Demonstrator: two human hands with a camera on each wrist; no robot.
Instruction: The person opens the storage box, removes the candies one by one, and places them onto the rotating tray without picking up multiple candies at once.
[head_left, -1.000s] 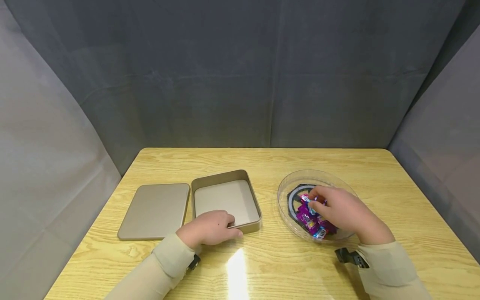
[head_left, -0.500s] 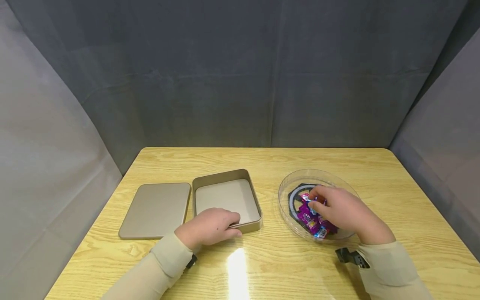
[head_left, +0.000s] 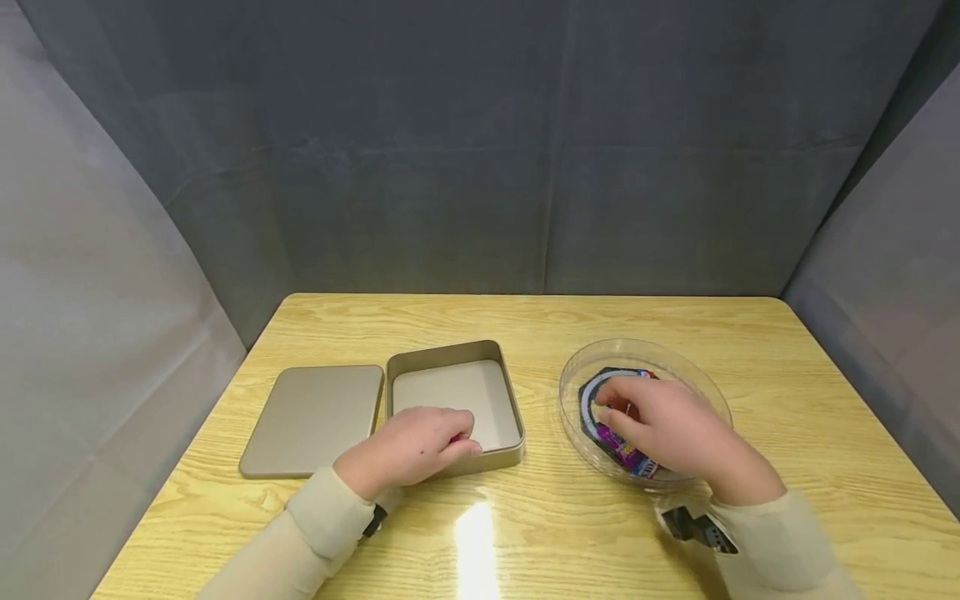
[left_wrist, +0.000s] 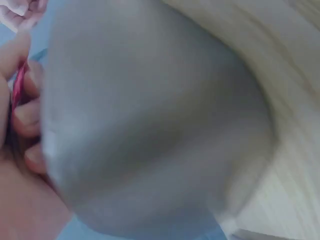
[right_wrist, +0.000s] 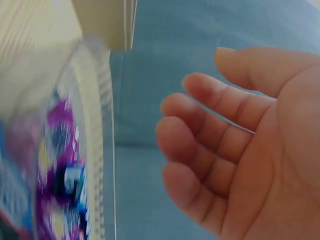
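My left hand [head_left: 412, 446] is at the near wall of a shallow square champagne-coloured tin [head_left: 457, 400], its curled fingers holding something in a shiny pink-red wrapper [left_wrist: 19, 85], probably a candy. Most of that wrapper is hidden in the hand. The tin's bare floor shows behind the knuckles. On the right, my right hand [head_left: 667, 425] hovers over a round clear plastic dish [head_left: 697, 372]. Its fingers [right_wrist: 180, 142] are loosely bent, with nothing between them and the thumb. Purple and blue wrapped candies [head_left: 626, 450] lie in the dish, partly covered by this hand.
A flat square lid [head_left: 315, 421] of the same colour lies left of the tin. Both containers stand on a wood-grain table [head_left: 540, 533]. Grey cloth [head_left: 420, 150] hangs behind the table and along its sides.
My left hand has drawn slightly up and left from the tin's near rim. My right hand has shifted a little left over the dish, its fingers leaving the candies they were touching.
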